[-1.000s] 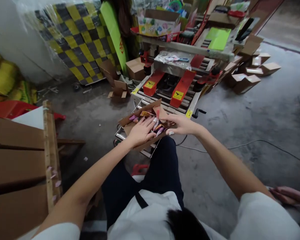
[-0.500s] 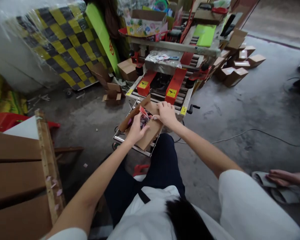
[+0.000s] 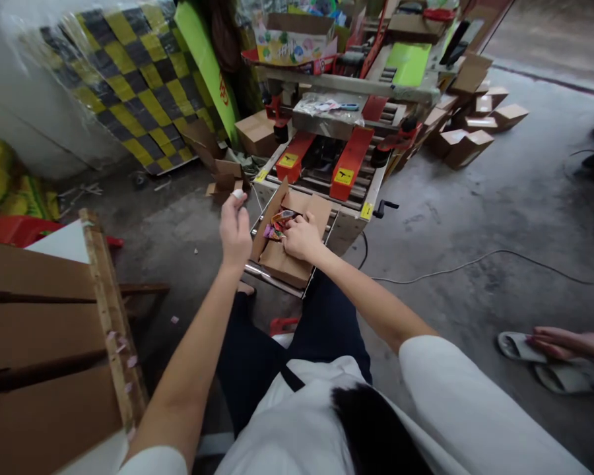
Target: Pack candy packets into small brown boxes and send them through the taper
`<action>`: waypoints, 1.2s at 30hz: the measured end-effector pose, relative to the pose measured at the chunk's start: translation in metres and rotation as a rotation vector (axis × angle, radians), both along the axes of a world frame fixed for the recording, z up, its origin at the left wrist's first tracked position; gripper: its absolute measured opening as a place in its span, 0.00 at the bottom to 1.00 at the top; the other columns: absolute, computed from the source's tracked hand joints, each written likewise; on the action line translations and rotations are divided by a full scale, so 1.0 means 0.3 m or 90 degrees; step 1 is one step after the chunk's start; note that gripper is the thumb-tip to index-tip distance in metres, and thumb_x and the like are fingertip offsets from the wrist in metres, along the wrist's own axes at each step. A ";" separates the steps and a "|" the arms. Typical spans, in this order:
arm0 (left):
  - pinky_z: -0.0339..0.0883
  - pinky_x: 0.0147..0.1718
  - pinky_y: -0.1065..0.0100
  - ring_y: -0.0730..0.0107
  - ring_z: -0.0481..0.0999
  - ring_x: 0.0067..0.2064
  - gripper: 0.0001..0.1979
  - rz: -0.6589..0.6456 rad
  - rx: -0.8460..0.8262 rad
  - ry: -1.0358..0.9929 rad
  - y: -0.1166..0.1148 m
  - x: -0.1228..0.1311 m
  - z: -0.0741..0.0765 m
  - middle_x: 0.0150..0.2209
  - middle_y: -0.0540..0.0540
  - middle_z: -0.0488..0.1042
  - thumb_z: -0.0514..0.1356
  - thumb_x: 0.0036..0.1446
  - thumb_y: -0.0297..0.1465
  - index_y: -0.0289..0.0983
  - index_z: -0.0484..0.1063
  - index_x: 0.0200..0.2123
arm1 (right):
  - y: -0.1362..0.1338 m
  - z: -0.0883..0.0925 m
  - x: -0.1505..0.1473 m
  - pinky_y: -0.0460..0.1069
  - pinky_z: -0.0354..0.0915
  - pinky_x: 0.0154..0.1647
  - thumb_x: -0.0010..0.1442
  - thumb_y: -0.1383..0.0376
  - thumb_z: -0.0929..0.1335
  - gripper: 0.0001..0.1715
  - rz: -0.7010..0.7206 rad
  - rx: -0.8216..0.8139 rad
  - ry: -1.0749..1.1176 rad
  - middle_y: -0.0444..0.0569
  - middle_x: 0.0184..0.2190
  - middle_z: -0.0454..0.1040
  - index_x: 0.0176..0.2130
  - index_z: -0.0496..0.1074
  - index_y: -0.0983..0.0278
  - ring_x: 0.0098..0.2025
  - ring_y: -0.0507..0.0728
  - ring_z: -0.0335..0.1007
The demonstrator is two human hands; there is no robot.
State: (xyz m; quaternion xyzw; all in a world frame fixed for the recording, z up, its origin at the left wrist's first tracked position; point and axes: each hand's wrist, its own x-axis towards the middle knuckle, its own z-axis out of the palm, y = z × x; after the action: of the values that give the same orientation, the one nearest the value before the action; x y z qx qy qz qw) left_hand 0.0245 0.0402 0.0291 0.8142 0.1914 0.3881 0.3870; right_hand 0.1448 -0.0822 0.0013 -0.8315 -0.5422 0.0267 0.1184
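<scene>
A small open cardboard box (image 3: 284, 264) rests on the roller end of a machine, its flaps up. Inside lie several colourful packaged items (image 3: 276, 226), orange, pink and purple; their kind is too small to tell. My right hand (image 3: 303, 237) reaches into the box with bent fingers closed on one of these items, its fingertips partly hidden. Left of the box, my left hand (image 3: 235, 232) is raised in the air, holding nothing, fingers apart. Something white covers one of its fingertips.
A roller machine (image 3: 321, 204) with red rails stands ahead, a crank handle (image 3: 386, 208) on its right. Cardboard boxes (image 3: 462, 146) are piled at right. A cable (image 3: 455, 269) crosses the floor. Stacked cartons (image 3: 39, 336) stand at left. Another person's foot shows beside slippers (image 3: 522, 348).
My left hand has left the box's contents and moved up and left. My right hand has shifted from the far right flap down into the box. The right flap now stands open.
</scene>
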 end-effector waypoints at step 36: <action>0.74 0.52 0.62 0.62 0.80 0.49 0.13 0.254 -0.101 0.143 -0.415 -0.969 0.117 0.47 0.42 0.81 0.58 0.67 0.38 0.41 0.78 0.48 | 0.231 -0.095 0.167 0.72 0.44 0.69 0.63 0.48 0.69 0.50 -0.054 0.281 0.055 0.76 0.69 0.54 0.72 0.53 0.69 0.73 0.74 0.45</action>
State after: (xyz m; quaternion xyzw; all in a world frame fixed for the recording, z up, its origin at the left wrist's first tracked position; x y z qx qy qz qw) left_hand -0.2663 -0.0841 0.0641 0.7657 0.4200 0.3474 0.3414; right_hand 0.1949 -0.0131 -0.0273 -0.8057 -0.4936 -0.0618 0.3215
